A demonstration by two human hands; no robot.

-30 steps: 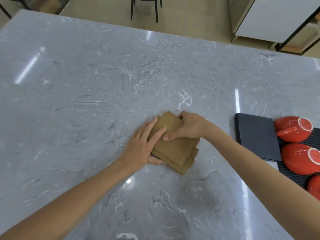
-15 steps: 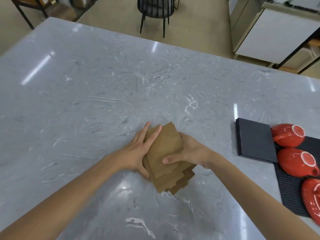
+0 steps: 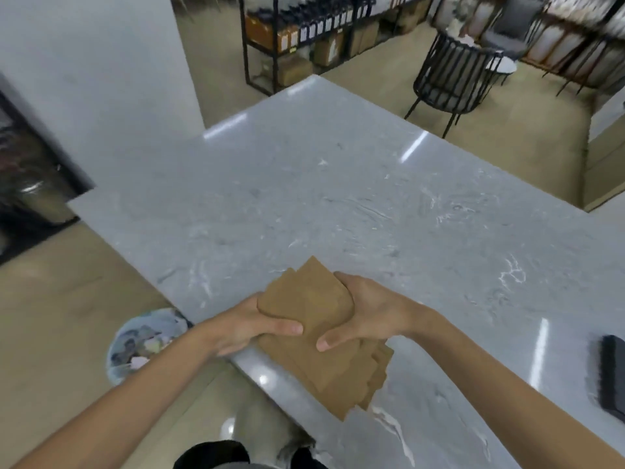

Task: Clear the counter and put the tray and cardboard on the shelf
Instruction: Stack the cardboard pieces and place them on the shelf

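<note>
Holding: both hands clasp 1 stack of flat brown cardboard sheets (image 3: 314,336) from opposite sides
Left fingers: left hand (image 3: 245,324) has its fingers under the stack's left edge, thumb pressed across the top sheet
Right fingers: right hand (image 3: 363,313) has its fingers (image 3: 341,282) curled over the stack's far right edge, thumb lying on top near the left thumb
Cardboard: sheets fanned unevenly, stepped corners showing at the near right end; the stack sits above the near left edge of the desk, and whether it touches the surface cannot be told
Desk: grey marbled stone desk (image 3: 338,198), glossy with light streaks, bare around the hands
Right edge: dark flat rectangular tray (image 3: 612,377) lies on the desk, well apart from the stack, partly cut off
Floor: round bin with mixed litter (image 3: 145,343) stands just beside the desk's near corner, below the left forearm
Background: black wire chair (image 3: 453,79) and black metal shelf with boxes (image 3: 304,38) beyond the desk, blurred
</note>
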